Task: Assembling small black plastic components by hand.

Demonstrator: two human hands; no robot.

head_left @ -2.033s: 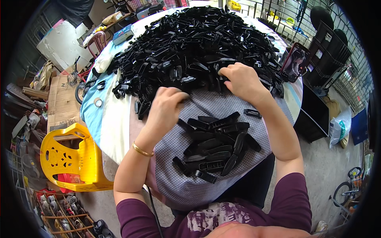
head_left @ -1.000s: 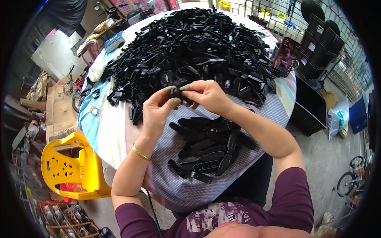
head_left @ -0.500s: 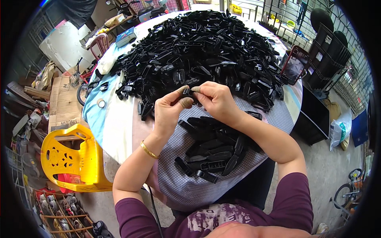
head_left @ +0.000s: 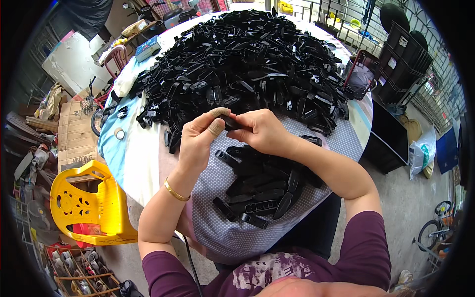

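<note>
Over the near part of the table, my left hand (head_left: 197, 136) and my right hand (head_left: 263, 129) meet at the fingertips around a small black plastic clip-like piece (head_left: 229, 123). Tan wrapping covers the thumb and index finger of my left hand. My right thumb and fingers pinch the piece from the other side, hiding much of it. Just beyond my hands rises a large heap of black plastic pieces (head_left: 247, 54). Closer to me, below my right wrist, lies a smaller pile of long black pieces (head_left: 264, 190).
The round table carries a dotted grey cloth (head_left: 217, 237). A tape roll (head_left: 119, 133) and blue box (head_left: 148, 48) sit on its left side. A yellow plastic chair (head_left: 111, 208) stands left; a dark bin (head_left: 388, 141) is at right, below stacked black crates (head_left: 403, 64).
The piece between my hands has turned, and my fingers have shifted around it. My left hand's wrapped index finger now bends over its top. The whole view has shifted slightly.
</note>
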